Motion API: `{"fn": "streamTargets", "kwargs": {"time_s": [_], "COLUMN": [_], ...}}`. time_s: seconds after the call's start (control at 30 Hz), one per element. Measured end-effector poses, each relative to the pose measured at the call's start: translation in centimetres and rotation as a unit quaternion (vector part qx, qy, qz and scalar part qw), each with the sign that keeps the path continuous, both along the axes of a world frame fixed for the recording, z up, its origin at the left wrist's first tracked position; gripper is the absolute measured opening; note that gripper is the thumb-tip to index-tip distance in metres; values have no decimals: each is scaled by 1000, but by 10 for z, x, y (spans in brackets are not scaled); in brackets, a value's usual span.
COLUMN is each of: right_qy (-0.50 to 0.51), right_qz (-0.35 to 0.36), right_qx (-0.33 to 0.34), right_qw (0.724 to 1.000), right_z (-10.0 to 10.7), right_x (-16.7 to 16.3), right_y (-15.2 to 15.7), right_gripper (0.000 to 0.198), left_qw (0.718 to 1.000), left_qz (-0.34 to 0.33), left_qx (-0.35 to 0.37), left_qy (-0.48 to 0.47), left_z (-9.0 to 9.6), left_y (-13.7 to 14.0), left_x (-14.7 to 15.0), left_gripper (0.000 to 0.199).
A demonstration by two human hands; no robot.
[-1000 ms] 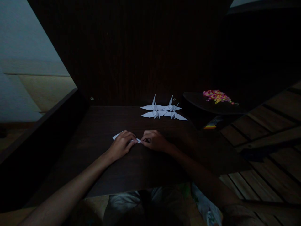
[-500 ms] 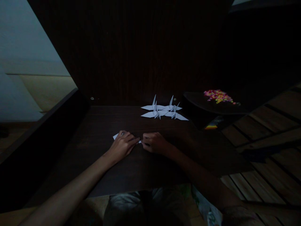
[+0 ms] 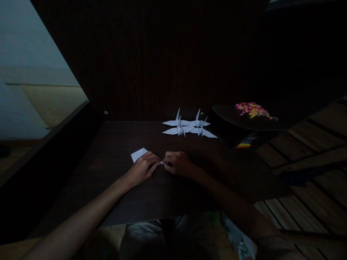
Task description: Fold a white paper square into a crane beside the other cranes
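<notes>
- Pin white paper (image 3: 139,154) flat, in front of paper cranes (image 3: 172,131), with left hand (image 3: 145,164) clamped on it.
- Crease tip (image 3: 162,162) sharply with right hand (image 3: 177,163), pinched there.

Paper (image 3: 138,154) & cranes (image 3: 187,129) r wht, desk (image 3: 119,139) dk brn.

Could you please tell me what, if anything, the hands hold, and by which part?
White paper: the left hand covers its middle; the right hand pinches its narrow tip.
</notes>
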State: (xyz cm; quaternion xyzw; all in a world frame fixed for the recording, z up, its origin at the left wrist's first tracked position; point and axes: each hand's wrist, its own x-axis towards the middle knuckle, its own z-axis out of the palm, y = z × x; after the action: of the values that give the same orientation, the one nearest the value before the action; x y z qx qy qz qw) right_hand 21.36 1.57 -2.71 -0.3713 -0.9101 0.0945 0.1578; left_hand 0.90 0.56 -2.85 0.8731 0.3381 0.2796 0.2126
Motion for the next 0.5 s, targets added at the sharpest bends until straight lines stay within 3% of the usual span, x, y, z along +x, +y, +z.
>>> {"fn": "streamTargets", "kwargs": {"time_s": [0.5], "right_qy": [-17], "right_qz": [5], "right_qx": [27], "right_qw": [999], "right_z": [-1], "right_x": [-2], "right_y": [-2], "right_gripper": [13], "left_qw": [999], "left_qz": [30], "left_qx": [-9], "left_qy": [-31], "left_z": [-1], "left_y": [3], "left_x": [3], "left_gripper": [16]}}
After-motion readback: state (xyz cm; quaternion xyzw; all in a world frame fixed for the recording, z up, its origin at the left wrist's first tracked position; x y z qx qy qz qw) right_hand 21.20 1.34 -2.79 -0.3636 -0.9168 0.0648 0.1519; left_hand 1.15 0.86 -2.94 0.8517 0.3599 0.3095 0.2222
